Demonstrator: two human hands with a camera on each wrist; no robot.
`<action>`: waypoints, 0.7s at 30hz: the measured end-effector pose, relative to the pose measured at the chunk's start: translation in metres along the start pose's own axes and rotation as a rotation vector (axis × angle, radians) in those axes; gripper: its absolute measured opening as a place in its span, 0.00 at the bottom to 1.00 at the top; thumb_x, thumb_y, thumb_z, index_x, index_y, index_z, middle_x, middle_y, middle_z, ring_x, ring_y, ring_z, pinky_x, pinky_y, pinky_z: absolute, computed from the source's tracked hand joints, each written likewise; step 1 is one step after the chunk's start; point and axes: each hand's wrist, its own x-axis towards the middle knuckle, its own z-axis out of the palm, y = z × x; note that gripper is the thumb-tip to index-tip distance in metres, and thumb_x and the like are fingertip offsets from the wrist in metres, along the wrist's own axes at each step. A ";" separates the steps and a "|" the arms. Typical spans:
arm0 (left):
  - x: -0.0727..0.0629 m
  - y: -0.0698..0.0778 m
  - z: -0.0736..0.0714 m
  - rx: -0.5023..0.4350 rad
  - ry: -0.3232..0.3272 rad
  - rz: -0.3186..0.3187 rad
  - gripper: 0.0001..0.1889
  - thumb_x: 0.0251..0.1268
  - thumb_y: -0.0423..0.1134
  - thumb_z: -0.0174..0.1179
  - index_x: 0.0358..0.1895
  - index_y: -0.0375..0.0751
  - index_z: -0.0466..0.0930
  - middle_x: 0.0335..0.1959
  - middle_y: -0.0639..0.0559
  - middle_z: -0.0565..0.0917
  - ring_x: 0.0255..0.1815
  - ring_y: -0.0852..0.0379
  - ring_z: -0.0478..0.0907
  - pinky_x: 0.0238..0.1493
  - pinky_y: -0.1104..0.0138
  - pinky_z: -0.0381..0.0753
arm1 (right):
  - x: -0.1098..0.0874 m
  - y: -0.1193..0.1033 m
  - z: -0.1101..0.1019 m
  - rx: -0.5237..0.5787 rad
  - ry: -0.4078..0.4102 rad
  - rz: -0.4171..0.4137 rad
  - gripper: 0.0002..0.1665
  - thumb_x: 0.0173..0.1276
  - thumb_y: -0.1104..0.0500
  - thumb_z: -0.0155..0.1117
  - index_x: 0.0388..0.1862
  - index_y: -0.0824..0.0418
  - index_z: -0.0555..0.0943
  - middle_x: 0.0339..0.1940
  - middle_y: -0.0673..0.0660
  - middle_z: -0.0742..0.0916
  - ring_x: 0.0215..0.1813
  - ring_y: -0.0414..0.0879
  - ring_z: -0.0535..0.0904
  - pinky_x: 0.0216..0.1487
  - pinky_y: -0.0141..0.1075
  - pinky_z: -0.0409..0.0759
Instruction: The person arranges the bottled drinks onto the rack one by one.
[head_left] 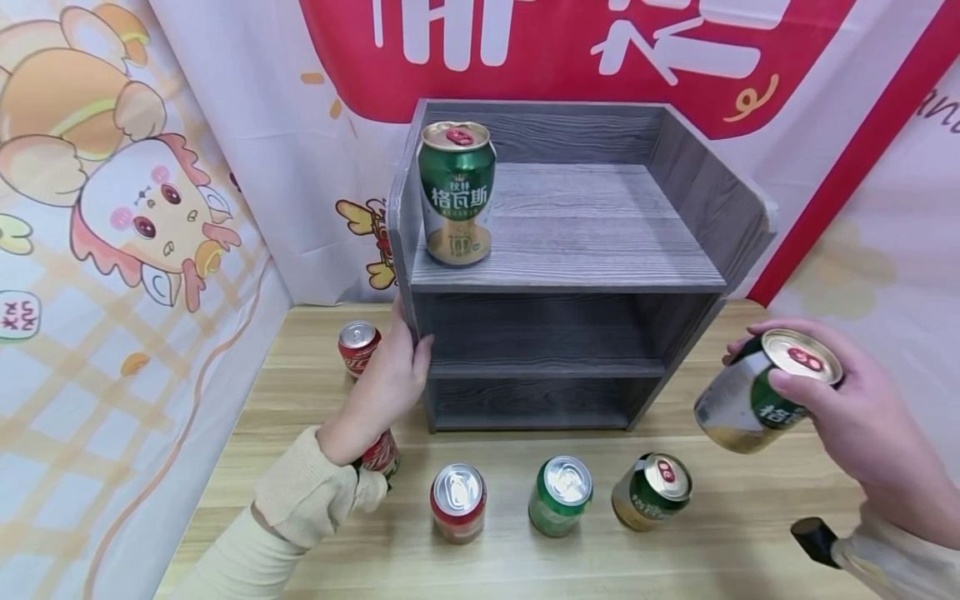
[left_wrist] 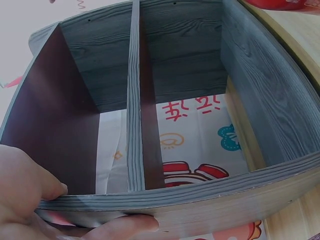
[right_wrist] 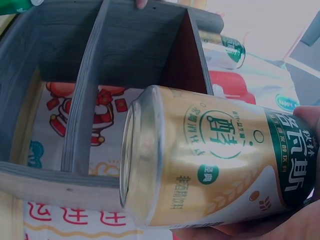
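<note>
My left hand [head_left: 392, 375] grips the left side panel of a grey wooden shelf [head_left: 570, 290], its thumb on the front edge in the left wrist view. In my right hand [head_left: 855, 400] is a green, white and gold drink can [head_left: 765, 392], tilted and held above the table to the right of the shelf. Its gold base faces left in the right wrist view, where the fingers wrap its green end. A matching can [head_left: 457, 196] stands upright on the shelf's top level at the left. The two lower levels hold nothing that shows.
In front of the shelf stand a red can [head_left: 458, 502], a green can [head_left: 560, 496] and another green and gold can [head_left: 651, 492]. Red cans [head_left: 358, 346] stand left of the shelf, one partly behind my left arm. Printed cloth [head_left: 127, 250] hangs around the wooden table [head_left: 510, 567].
</note>
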 end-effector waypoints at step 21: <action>0.001 -0.002 0.002 -0.015 0.001 0.001 0.35 0.74 0.31 0.47 0.77 0.36 0.38 0.69 0.26 0.66 0.66 0.33 0.70 0.62 0.44 0.74 | 0.015 -0.025 0.026 -0.238 -0.013 0.042 0.25 0.72 0.67 0.55 0.66 0.55 0.72 0.53 0.44 0.84 0.49 0.35 0.79 0.43 0.23 0.76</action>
